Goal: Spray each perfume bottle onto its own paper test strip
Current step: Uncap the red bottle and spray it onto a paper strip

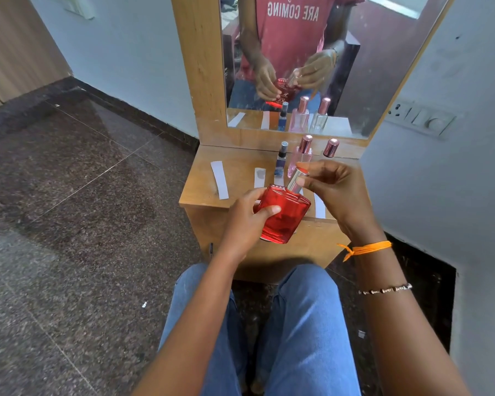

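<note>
Your left hand (pixel 247 215) grips the red perfume bottle (pixel 282 215) above the desk's (pixel 200 192) near edge; your right hand's (pixel 330 187) fingers pinch its silver cap (pixel 297 178). Three capped bottles stand far right: blue (pixel 281 162), pink (pixel 299 158), clear (pixel 330 148). Paper strips (pixel 220 180) lie left, desk otherwise open.

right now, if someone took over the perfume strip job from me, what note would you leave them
Left hand: holds the square red glass perfume bottle by its body, above the wooden dresser top's front edge.
Right hand: pinches the silver cap at the bottle's neck; on or coming off, unclear.
Standing at the back: small dark blue spray bottle, tall pink bottle, rose-gold-capped bottle.
Done: the short white paper strip has a grey wet-looking spot; the long white paper strip looks clean.
Left: spray the red bottle, then any unsprayed.
</note>
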The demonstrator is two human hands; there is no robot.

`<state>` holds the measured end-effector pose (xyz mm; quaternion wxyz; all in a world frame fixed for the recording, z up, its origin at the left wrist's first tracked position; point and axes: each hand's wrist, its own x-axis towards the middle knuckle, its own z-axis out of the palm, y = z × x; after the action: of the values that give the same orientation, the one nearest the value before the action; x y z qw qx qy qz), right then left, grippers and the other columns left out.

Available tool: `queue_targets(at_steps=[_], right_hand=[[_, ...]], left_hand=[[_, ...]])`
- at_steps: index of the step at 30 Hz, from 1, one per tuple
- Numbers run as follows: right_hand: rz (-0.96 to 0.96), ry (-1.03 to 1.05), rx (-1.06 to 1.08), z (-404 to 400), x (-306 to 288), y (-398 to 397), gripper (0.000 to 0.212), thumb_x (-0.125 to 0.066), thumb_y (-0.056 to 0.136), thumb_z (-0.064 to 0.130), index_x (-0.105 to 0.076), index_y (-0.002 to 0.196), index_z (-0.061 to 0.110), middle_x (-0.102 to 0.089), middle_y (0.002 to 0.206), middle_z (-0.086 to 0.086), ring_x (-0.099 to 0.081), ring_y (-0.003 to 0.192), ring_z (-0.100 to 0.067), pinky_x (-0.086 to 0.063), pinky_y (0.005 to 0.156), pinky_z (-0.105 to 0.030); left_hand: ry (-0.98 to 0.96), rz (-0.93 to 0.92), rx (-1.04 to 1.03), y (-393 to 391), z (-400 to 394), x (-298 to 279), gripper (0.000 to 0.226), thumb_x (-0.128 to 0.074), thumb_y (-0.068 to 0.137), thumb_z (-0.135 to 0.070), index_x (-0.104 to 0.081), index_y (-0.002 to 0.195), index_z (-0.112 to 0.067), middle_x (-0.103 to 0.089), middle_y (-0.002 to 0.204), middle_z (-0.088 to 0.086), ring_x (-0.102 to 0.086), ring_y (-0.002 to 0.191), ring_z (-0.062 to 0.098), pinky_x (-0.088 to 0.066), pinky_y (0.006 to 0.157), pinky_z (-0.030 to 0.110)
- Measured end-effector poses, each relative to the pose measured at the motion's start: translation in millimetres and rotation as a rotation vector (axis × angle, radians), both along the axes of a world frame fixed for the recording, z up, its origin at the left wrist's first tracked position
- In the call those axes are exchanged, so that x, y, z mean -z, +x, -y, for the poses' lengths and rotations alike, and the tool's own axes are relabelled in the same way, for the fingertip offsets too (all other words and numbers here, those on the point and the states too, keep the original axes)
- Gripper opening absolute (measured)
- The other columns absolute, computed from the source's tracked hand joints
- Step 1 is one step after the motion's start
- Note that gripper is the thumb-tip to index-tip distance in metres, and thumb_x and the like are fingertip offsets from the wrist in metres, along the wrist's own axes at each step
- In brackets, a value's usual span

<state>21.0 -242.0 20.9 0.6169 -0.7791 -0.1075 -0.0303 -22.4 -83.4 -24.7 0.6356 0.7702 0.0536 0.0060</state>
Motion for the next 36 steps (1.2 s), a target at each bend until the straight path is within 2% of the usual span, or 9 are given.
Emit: queue_targets(at_steps=[3, 7, 9, 16, 19, 23, 27, 30, 36], right_hand=[[0.022, -0.108, -0.022, 2, -3, 1, 0.022, -0.074, 0.077, 0.007, -0.070, 0.095, 0.018, -0.072, 0.089, -0.003, -0.068, 0.084, -0.017, -0.056, 0.087, -0.037], [-0.027, -0.014, -0.218, 7, -4, 1, 0.041, -0.068, 0.082, 0.003, -0.063, 0.115, 0.026, -0.070, 0.109, 0.005, -0.064, 0.095, -0.003, -0.053, 0.088, -0.022], [-0.042, 0.057, -0.281, 5, -1, 0, 0.042, -0.062, 0.085, -0.002, -0.060, 0.120, 0.021, -0.069, 0.113, 0.004, -0.064, 0.101, -0.006, -0.054, 0.088, -0.023], [-0.078, 0.226, -0.119, -8, 5, -4, 0.039, -0.062, 0.080, -0.012, -0.062, 0.115, 0.004, -0.076, 0.085, 0.008, -0.070, 0.083, -0.008, -0.057, 0.074, -0.022], [-0.066, 0.221, -0.032, -13, 4, -6, 0.036, -0.066, 0.078, -0.010, -0.064, 0.112, 0.002, -0.074, 0.082, -0.005, -0.068, 0.077, -0.015, -0.058, 0.076, -0.029], [-0.046, 0.165, -0.026, -18, 4, -11, 0.036, -0.068, 0.079, -0.005, -0.064, 0.113, 0.005, -0.067, 0.096, -0.031, -0.064, 0.082, -0.023, -0.057, 0.075, -0.030], [-0.090, 0.019, -0.125, -18, 4, -8, 0.047, -0.074, 0.076, 0.001, -0.060, 0.118, 0.016, -0.071, 0.097, -0.015, -0.068, 0.089, -0.019, -0.056, 0.085, -0.035], [-0.075, -0.103, -0.153, -19, 2, -1, 0.044, -0.075, 0.074, 0.001, -0.062, 0.113, 0.015, -0.071, 0.091, 0.002, -0.067, 0.084, -0.003, -0.053, 0.085, -0.030], [-0.033, -0.253, -0.210, -27, -14, 18, 0.050, -0.078, 0.068, -0.002, -0.059, 0.113, 0.009, -0.072, 0.100, -0.007, -0.068, 0.096, -0.018, -0.052, 0.092, -0.028]], left_hand=[[-0.028, -0.029, 0.034, -1, -1, 1, 0.032, -0.061, 0.087, -0.017, -0.061, 0.119, -0.022, -0.065, 0.116, -0.001, -0.056, 0.111, 0.016, -0.049, 0.095, 0.043], [-0.160, -0.065, 0.127, -1, -11, -1, 0.029, -0.060, 0.088, -0.016, -0.062, 0.117, -0.021, -0.069, 0.110, 0.003, -0.062, 0.105, 0.019, -0.052, 0.086, 0.031], [-0.168, -0.065, 0.178, -2, -15, -1, 0.027, -0.061, 0.088, -0.018, -0.064, 0.115, -0.023, -0.070, 0.109, 0.002, -0.063, 0.105, 0.019, -0.049, 0.087, 0.030], [-0.142, -0.027, 0.114, 0, -15, 0, 0.029, -0.063, 0.086, -0.018, -0.063, 0.115, -0.023, -0.069, 0.109, 0.003, -0.059, 0.109, 0.023, -0.047, 0.097, 0.047], [-0.133, -0.021, 0.077, 1, -11, 0, 0.031, -0.062, 0.087, -0.016, -0.062, 0.117, -0.021, -0.068, 0.111, 0.005, -0.059, 0.110, 0.024, -0.047, 0.097, 0.049], [-0.164, -0.026, 0.060, 0, -13, 1, 0.029, -0.063, 0.086, -0.016, -0.063, 0.114, -0.024, -0.068, 0.112, 0.008, -0.058, 0.112, 0.027, -0.048, 0.095, 0.050], [-0.154, 0.001, 0.042, 2, -19, -1, 0.031, -0.064, 0.085, -0.013, -0.063, 0.113, -0.026, -0.069, 0.108, 0.003, -0.060, 0.109, 0.022, -0.051, 0.090, 0.036], [-0.140, 0.027, 0.015, 6, -21, -2, 0.035, -0.067, 0.082, -0.010, -0.064, 0.115, -0.018, -0.070, 0.107, 0.003, -0.061, 0.107, 0.021, -0.051, 0.092, 0.039], [-0.125, 0.100, -0.024, 18, -28, -5, 0.033, -0.068, 0.081, -0.014, -0.065, 0.113, -0.018, -0.070, 0.106, 0.002, -0.063, 0.105, 0.018, -0.051, 0.093, 0.043]])
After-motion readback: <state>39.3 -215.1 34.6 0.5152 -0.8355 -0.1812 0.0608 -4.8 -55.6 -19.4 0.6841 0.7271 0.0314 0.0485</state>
